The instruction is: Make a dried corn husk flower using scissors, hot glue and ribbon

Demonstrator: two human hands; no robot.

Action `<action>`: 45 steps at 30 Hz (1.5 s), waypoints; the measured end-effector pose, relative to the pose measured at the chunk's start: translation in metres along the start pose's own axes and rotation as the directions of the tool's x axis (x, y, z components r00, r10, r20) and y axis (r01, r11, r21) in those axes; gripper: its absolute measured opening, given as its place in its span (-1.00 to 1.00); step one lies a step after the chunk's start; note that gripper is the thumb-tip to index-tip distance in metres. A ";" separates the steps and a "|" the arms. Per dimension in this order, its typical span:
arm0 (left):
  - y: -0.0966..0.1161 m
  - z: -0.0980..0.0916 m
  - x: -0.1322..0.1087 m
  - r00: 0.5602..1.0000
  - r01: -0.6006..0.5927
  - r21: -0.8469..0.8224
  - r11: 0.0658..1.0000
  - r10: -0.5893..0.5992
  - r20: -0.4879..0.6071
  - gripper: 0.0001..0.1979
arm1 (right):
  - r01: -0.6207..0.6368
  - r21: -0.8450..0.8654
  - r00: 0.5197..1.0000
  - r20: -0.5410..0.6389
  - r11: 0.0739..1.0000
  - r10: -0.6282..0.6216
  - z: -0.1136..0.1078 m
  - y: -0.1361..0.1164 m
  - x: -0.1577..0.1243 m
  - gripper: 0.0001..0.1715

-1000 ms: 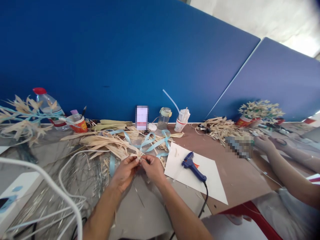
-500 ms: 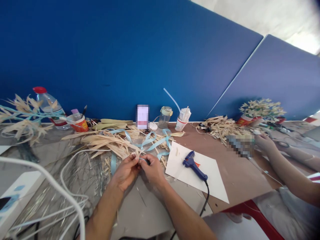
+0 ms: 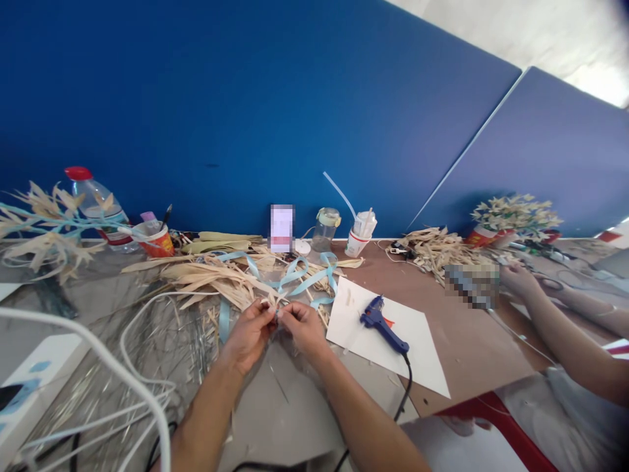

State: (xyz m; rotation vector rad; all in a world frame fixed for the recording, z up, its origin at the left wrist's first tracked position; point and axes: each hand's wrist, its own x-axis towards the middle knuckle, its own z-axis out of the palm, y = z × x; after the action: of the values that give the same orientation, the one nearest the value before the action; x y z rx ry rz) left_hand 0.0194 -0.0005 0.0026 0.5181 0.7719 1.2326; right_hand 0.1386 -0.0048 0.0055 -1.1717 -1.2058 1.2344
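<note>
My left hand (image 3: 249, 333) and my right hand (image 3: 304, 326) meet fingertip to fingertip over the table, both pinched on a small piece of dried straw leaf (image 3: 273, 308) tied in with a light blue ribbon (image 3: 304, 278). The ribbon loops away behind the hands across a heap of dried straw strips (image 3: 216, 278). What exactly sits between the fingertips is too small to make out fully.
A blue glue gun (image 3: 381, 325) lies on a white sheet (image 3: 427, 367) to the right, its black cord running toward me. White cables (image 3: 137, 387) cross the left. A water bottle (image 3: 95, 203), cups and a jar stand along the blue partition. Another person's arm (image 3: 555, 328) works at right.
My hands stay pinched together on the straw and ribbon, shifting slightly; the right fingers have turned a little. The view has drifted slightly.
</note>
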 end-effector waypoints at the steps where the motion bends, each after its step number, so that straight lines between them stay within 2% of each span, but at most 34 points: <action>1: -0.001 -0.001 0.000 1.000 -0.004 0.006 1.000 0.004 0.012 -0.76 | -0.010 0.020 1.000 -0.001 1.000 0.011 0.000 0.001 0.001 -0.75; 8: 0.001 0.001 -0.004 0.990 0.003 0.080 0.997 -0.015 0.143 -0.81 | -0.137 0.164 0.990 0.011 0.977 0.137 -0.001 -0.002 0.001 -0.67; 14: 0.003 0.000 -0.003 0.994 0.068 -0.002 0.998 -0.067 0.090 -0.79 | -0.134 0.243 0.991 0.041 0.961 0.128 -0.002 -0.005 0.000 -0.62; 21: 0.001 0.001 -0.001 0.997 0.028 -0.064 0.998 -0.023 0.076 -0.79 | -0.120 0.203 0.993 0.043 0.972 0.114 -0.002 -0.005 0.001 -0.70; 32: 0.006 0.001 -0.004 0.991 0.133 -0.157 0.979 -0.127 0.044 -0.82 | -0.119 0.219 0.992 0.077 0.968 0.104 -0.008 -0.005 0.001 -0.77; 37: 0.005 0.002 -0.002 0.991 0.132 -0.156 0.979 -0.128 0.032 -0.88 | -0.129 0.252 0.990 0.082 0.959 0.111 -0.009 -0.005 0.002 -0.77; 45: 0.005 -0.001 0.000 0.994 0.096 -0.178 0.979 -0.086 0.062 -0.77 | -0.123 0.282 0.992 0.069 0.952 0.107 -0.009 0.000 0.005 -0.83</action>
State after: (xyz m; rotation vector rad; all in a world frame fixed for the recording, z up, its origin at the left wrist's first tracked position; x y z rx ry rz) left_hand 0.0160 0.0007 0.0054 0.3626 0.6240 1.1855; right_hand 0.1475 0.0004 0.0055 -1.0098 -0.9677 1.4816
